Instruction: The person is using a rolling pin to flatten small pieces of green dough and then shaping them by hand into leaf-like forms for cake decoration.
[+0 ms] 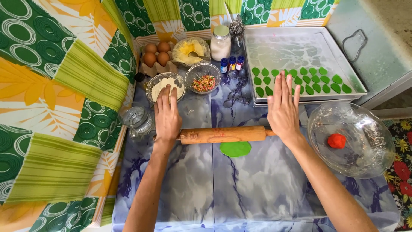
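A wooden rolling pin point(223, 134) lies across a flat disc of green dough point(235, 149) on the marbled blue table covering. My left hand point(166, 115) rests flat, fingers extended, on the pin's left handle. My right hand point(283, 109) lies flat over the right handle, fingers straight. Neither hand curls around the pin. Behind the right hand, a metal baking tray point(300, 43) holds several green leaf-shaped dough pieces point(317, 82).
A clear glass bowl point(365, 154) at right holds a red dough ball point(337, 140). At the back stand eggs point(156, 53), bowls of flour point(165, 83), sprinkles point(203, 81) and butter point(190, 48), a jar point(220, 42), small colouring bottles point(231, 63), a glass cup point(136, 120).
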